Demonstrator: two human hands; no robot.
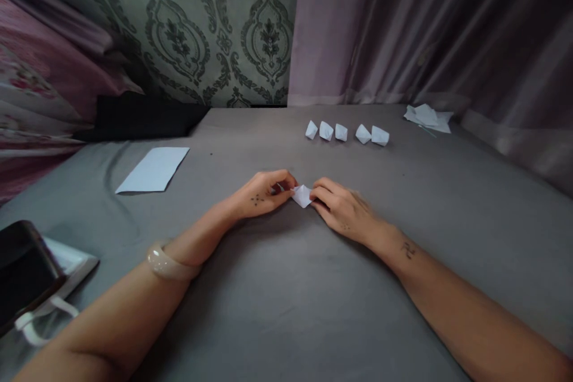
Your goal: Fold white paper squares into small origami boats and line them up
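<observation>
A small folded piece of white paper (302, 196) sits between my two hands, low over the grey cloth. My left hand (264, 194) pinches its left side with curled fingers. My right hand (342, 212) grips its right side, and the fingertips hide part of the paper. Farther ahead, several similar folded white paper pieces (347, 133) stand in a row. A flat sheet of pale paper (153, 170) lies to the left of my hands. A pale bangle (172, 264) circles my left wrist.
Grey cloth (425, 191) covers the work surface. A crumpled pile of white paper (427, 117) lies at the back right. A dark phone-like object (24, 274) rests on a white item at the left edge. Patterned wallpaper (215, 30) and mauve curtains (425, 24) rise behind.
</observation>
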